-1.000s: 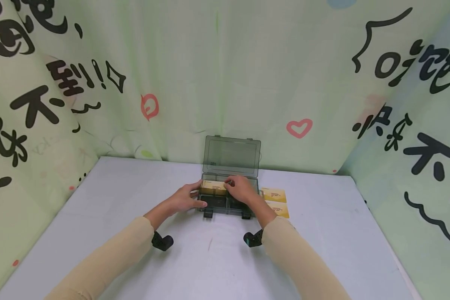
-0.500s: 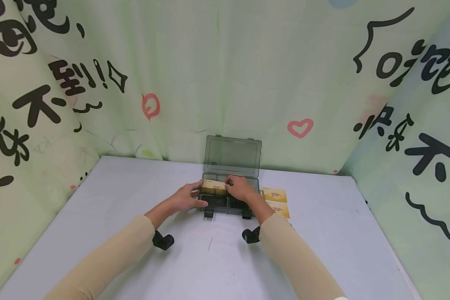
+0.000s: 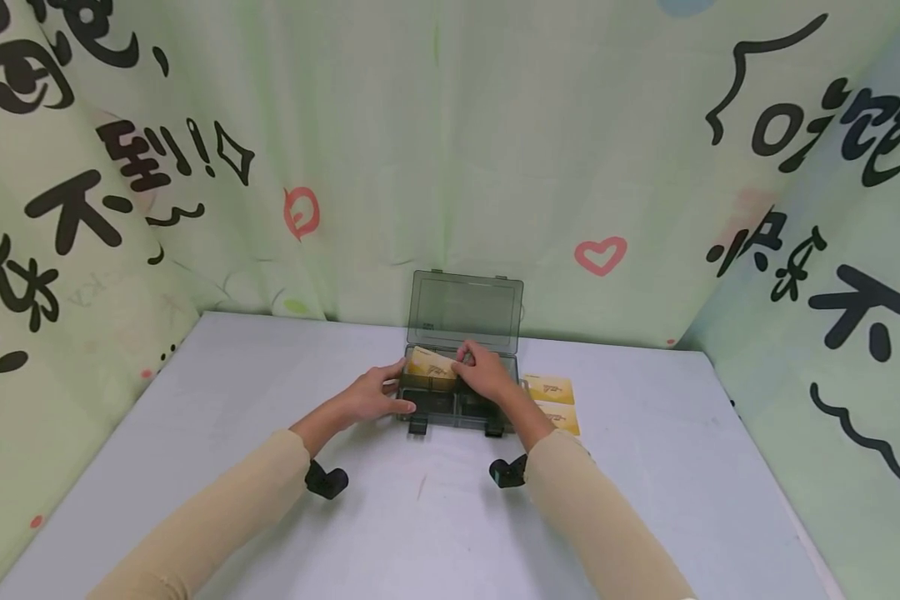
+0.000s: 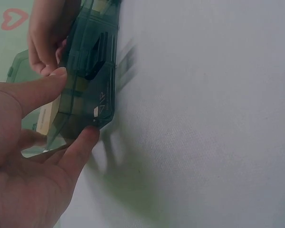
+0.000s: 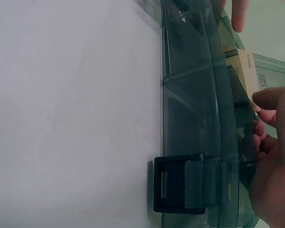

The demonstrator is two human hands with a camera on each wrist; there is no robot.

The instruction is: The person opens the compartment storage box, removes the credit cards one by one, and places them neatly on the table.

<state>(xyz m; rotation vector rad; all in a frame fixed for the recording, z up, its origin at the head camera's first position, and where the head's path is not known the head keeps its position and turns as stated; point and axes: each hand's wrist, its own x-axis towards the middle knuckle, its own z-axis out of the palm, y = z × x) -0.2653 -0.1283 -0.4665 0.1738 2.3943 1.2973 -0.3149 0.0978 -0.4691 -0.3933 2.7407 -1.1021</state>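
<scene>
A see-through grey-green plastic storage box [image 3: 433, 403] with compartments stands on the table, its lid [image 3: 465, 310] raised at the back. My left hand [image 3: 373, 395] holds the box's left end, with the thumb [image 4: 45, 90] at the rim and a finger at the lower corner. In a back-left compartment a yellow printed card [image 3: 431, 364] stands tilted, partly above the dividers. My right hand [image 3: 487, 373] pinches its right end between thumb and fingers; in the right wrist view the card [image 5: 247, 71] shows a pale printed edge. The box's right part is hidden behind my right hand.
Two yellow cards [image 3: 549, 389] lie flat on the white table [image 3: 645, 467] just right of the box. Black latches [image 3: 417, 427] hang at the box's front edge. A printed curtain [image 3: 495, 150] closes off the back and sides.
The yellow card has tipped, its left end rising within the compartment. My right hand has moved up slightly with it. My left hand has stayed on the box.
</scene>
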